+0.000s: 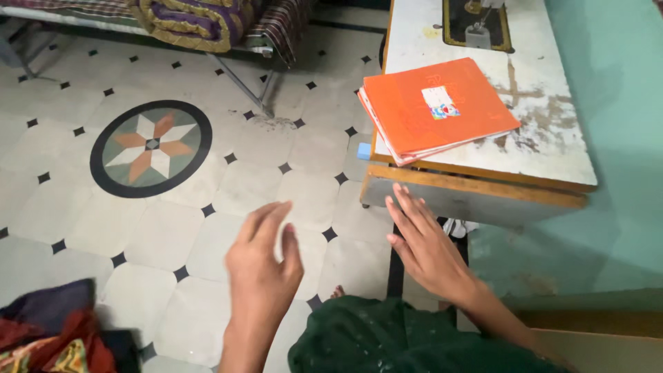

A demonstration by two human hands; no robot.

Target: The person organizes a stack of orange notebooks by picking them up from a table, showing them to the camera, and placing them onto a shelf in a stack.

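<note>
Both hands, left hand (261, 259) and right hand (423, 243), hover open and empty, the orange book (436, 107) at one o'clock on the table (552, 148).

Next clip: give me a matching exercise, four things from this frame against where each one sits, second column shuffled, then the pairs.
Things:
1. orange notebook
2. star medallion tile
3. striped quilt
4. pile of coloured cloth

Places:
A. on the floor at the bottom left corner
B. on the worn sewing table, overhanging its near corner
C. on the cot at the top of the view
D. set into the floor, left of the table

Pairs: 1-B, 2-D, 3-C, 4-A

Both hands, left hand and right hand, are open and hold nothing.
</note>
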